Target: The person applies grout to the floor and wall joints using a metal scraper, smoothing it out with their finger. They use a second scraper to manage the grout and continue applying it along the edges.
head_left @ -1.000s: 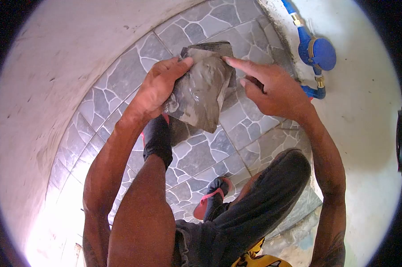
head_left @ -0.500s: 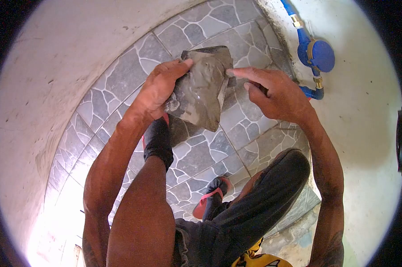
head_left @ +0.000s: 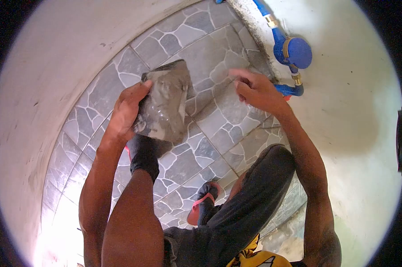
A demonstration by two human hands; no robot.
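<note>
Slab (head_left: 164,104) now left of right fingers (head_left: 242,74).

Dark bottoms (head_left: 256,193), dark socks (head_left: 145,162), pink flip-flops (head_left: 193,216) and a yellow garment (head_left: 250,261) with black markings are worn

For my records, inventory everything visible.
Flat paste-coated slab: one, grey, centre-left.
Round meter: one, blue, upper right.
Metal fittings: two, brass, flanking meter.
Round pipes: several, blue, upper right.
Stone-patterned tiles: many, grey, floor.
Walls: two, off-white, both sides.
Unclear object: one, black, right edge.
Thong sandals: two, pink, below centre.
Fabric clothing: several, dark and yellow, lower half.
Arms, legs: two each, lower half.
Left hand: one, bare, gripping slab.
Right hand: one, bare, off slab.
</note>
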